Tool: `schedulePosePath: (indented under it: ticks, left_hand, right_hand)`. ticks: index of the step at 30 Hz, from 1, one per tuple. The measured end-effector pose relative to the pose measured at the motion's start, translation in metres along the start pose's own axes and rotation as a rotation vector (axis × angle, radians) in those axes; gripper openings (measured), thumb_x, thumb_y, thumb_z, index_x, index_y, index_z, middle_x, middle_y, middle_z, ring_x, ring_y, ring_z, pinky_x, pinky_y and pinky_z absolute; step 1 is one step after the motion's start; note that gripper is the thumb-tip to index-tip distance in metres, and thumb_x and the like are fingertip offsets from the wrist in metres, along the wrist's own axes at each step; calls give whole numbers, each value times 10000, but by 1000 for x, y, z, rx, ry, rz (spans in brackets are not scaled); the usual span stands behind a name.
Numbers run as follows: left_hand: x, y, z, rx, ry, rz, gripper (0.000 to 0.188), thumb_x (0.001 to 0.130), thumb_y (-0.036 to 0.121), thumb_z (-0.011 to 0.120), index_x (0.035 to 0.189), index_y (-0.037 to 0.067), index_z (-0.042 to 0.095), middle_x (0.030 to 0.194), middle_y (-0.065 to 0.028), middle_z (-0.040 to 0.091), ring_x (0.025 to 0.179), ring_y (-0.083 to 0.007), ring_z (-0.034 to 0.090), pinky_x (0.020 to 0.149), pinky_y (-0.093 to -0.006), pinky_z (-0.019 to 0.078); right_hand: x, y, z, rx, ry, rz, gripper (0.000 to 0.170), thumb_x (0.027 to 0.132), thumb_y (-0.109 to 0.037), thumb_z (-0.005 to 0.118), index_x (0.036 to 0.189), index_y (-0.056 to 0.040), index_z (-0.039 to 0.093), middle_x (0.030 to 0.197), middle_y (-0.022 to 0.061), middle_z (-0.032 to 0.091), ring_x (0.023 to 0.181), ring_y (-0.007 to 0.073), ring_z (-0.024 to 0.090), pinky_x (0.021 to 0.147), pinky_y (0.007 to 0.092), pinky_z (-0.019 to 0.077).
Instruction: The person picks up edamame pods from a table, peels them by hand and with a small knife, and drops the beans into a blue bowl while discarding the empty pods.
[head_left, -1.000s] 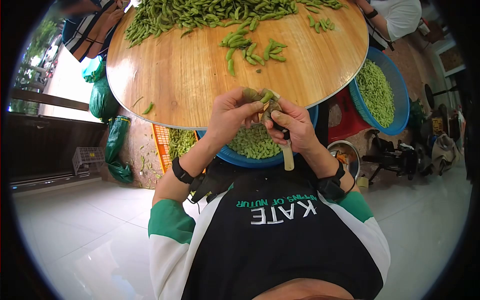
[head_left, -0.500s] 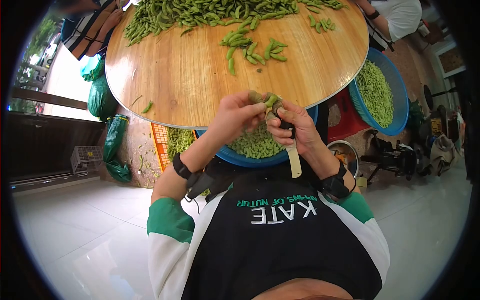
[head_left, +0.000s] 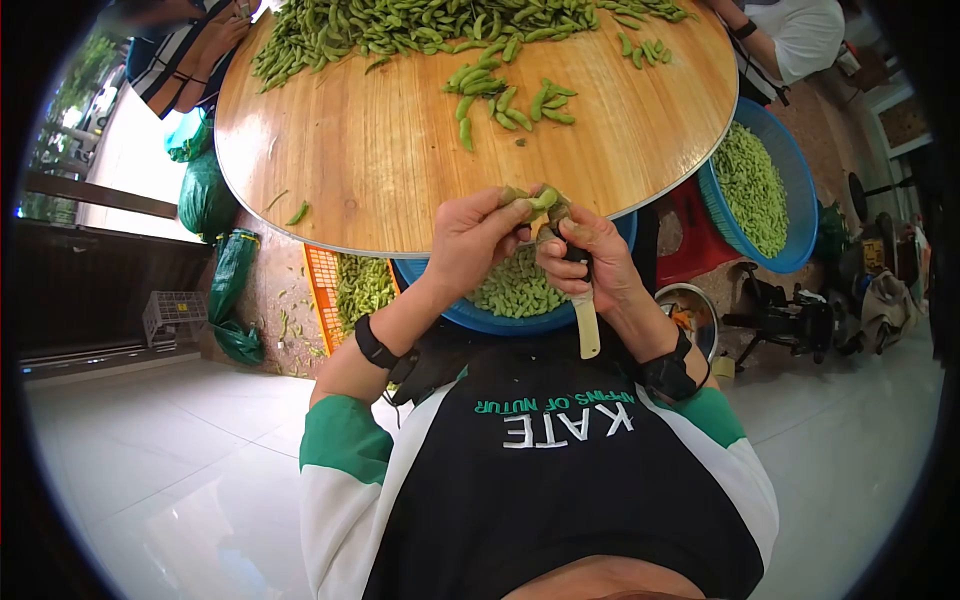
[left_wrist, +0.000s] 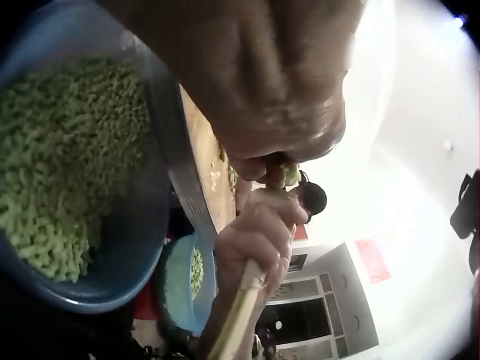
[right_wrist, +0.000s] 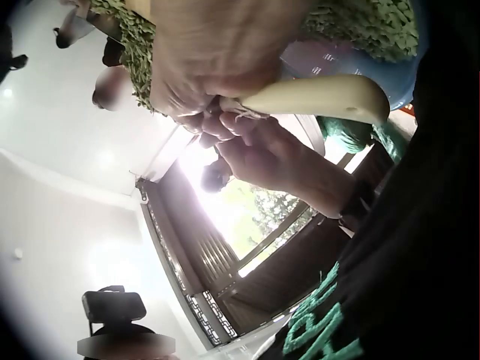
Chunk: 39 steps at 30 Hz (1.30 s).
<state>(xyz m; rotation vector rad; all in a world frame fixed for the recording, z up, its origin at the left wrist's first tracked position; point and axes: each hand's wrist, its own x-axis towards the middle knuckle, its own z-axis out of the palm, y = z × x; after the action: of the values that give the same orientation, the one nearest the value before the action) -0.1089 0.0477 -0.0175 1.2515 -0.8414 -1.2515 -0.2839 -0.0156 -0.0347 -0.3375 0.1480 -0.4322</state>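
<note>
Over the near edge of the round wooden table, both hands meet at a green bean pod. My left hand pinches the pod between thumb and fingers. My right hand curls round a tool whose cream handle points down toward the body; its working end is hidden in the fingers. The right fingertips stand close against the pod. In the right wrist view the handle sticks out of the fist. Below the hands is a blue basin of shelled green beans.
Pods lie in a large pile at the table's far side, with a smaller cluster nearer. An orange crate stands left, another blue basin right beside a red stool. A metal bowl sits by the right forearm.
The right hand has turned a little, so more of the cream handle shows below it. The pod between the hands has shifted slightly. Both hands stay together over the basin.
</note>
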Motion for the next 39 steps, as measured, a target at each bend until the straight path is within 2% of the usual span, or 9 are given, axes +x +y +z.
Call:
schedulePosePath:
  ticks: [3,7,12,17,21,23,33,36,39]
  left_hand:
    - [0,6,5,-232,-43,-144,152,911,131,590,876,-5,649,712,-17,627,514,-52,522,422,-183,356]
    - [-2,0,6,-50,-7,-145,146,902,121,590,879,-8,654,702,-20,622,516,-54,524,432,-204,371]
    - [-13,-10,17,622,83,367,100,842,65,597,810,-28,580,674,-172,570,563,-289,563,515,-370,426]
    - [-16,-8,19,669,81,428,113,812,52,603,762,-26,538,686,-212,531,607,-370,544,535,-406,420]
    - [-23,-15,24,668,89,408,135,802,68,601,751,-30,522,683,-216,536,612,-378,551,529,-410,420]
    - [-24,-15,23,627,80,306,137,793,74,593,752,-32,515,679,-223,534,616,-387,550,530,-416,422]
    - [-23,-27,25,658,118,245,93,743,45,515,760,-31,465,690,-266,528,649,-462,525,574,-489,410]
    - [-21,-31,27,679,131,352,62,732,-1,495,785,-32,506,624,-233,501,577,-363,544,530,-407,411]
    - [-20,-35,30,656,133,319,76,724,-26,483,795,-34,507,659,-255,519,642,-403,573,553,-436,421]
  right_hand:
    - [-3,-1,-1,-164,79,-57,339,955,-138,498,1289,-76,501,818,64,578,516,71,398,397,167,324]
    - [-4,5,-7,-666,223,-191,330,942,-111,527,1262,-30,520,826,47,592,524,57,434,408,175,322]
    - [3,6,-6,-1109,356,-390,360,906,-44,573,1258,6,516,852,27,590,576,66,494,494,191,394]
    - [7,1,-8,-1702,281,-748,320,757,-11,636,1069,19,567,816,125,549,699,232,576,603,301,467]
    - [8,6,-13,-1805,261,-863,273,734,8,616,999,22,557,830,166,544,697,319,567,604,332,472]
    - [6,7,-12,-1756,273,-730,219,717,29,599,926,15,535,833,182,535,695,358,558,596,367,470]
    - [1,14,-11,-1956,94,-849,261,672,34,629,892,6,492,775,178,500,667,374,549,556,407,464]
    - [-3,14,-4,-1965,128,-822,264,668,36,632,891,3,495,776,181,504,666,371,553,554,402,469]
    - [-7,14,-1,-2009,157,-832,251,668,41,626,882,3,500,785,182,506,659,369,556,557,402,472]
